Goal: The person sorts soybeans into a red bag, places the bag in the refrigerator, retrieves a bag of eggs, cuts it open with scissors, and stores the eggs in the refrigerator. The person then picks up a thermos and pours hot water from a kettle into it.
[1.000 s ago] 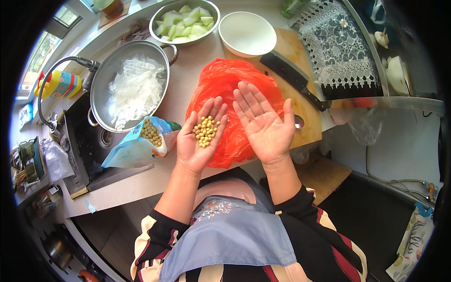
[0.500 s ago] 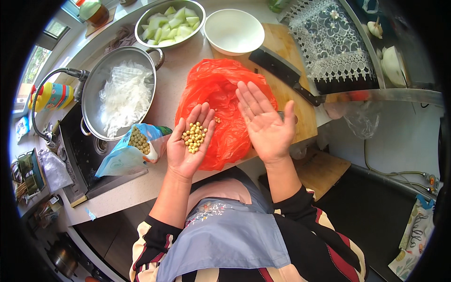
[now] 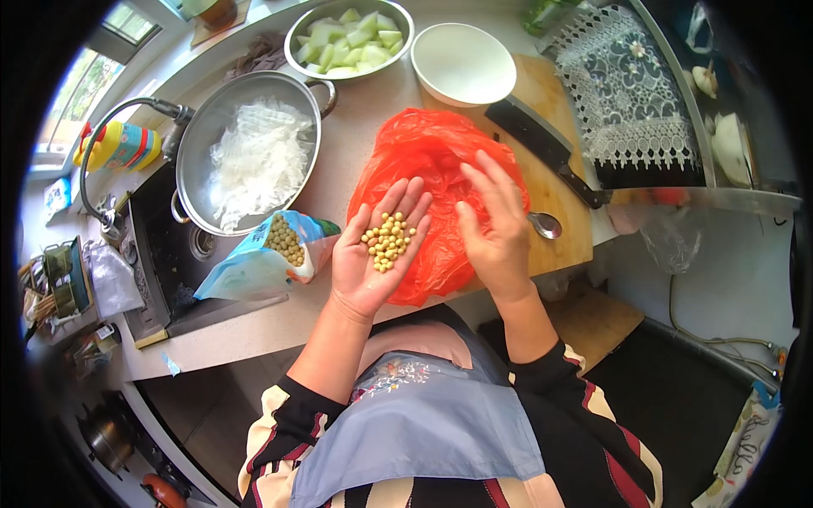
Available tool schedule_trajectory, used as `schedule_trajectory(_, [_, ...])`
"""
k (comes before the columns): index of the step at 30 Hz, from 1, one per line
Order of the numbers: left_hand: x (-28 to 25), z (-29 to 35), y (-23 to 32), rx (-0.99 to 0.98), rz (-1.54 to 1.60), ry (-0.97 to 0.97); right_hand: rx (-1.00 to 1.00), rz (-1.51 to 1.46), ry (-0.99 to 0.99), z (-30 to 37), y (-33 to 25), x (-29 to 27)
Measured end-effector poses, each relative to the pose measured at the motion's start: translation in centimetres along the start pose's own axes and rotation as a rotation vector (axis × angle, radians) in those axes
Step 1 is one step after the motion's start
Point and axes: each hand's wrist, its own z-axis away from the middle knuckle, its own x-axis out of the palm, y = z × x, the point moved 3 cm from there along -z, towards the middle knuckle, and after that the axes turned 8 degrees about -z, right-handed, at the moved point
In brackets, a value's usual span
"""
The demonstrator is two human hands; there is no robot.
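Note:
My left hand [image 3: 360, 275] is palm up and slightly cupped, holding a small heap of pale yellow soybeans [image 3: 389, 242]. Facing it, my right hand [image 3: 500, 245] is empty, turned on its side with the fingers apart and a little bent. Both are over a crumpled, opened red plastic bag [image 3: 423, 135]; what lies inside it is mostly hidden. Left of my left hand stands a blue and white packet [image 3: 246, 269], its mouth open on more round beans [image 3: 284, 241]. A metal spoon [image 3: 544, 224] rests on the wooden board [image 3: 569, 247], right of my right hand.
A cleaver [image 3: 542, 148] lies on the board beside a white bowl [image 3: 464, 64]. Behind are a metal bowl [image 3: 405, 49] of pale green chunks and a two-handled pot [image 3: 193, 152] with whitish translucent strips. The sink [image 3: 161, 245] and faucet [image 3: 110, 127] are at left.
My right hand has turned from palm up to side-on, its fingers bending, and the spoon beside it has come into sight. My left hand still holds the soybeans. The whole view has shifted slightly.

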Motion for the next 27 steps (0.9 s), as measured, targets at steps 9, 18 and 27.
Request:
schedule_trajectory(9, [1.8,0.0,0.1,0.036,0.041,-0.04,0.662,-1.234,0.065,3.1,0.0,3.3])
schedule_trajectory(18, [3.4,0.3,0.2,0.095,-0.031,-0.06,0.892,-1.639,0.161,2.5,-0.6,4.3])
schedule_trajectory(27, [10.2,2.5,0.2,0.67,-0.891,-0.15,0.948,-2.175,0.031,0.5,-7.0,5.5])
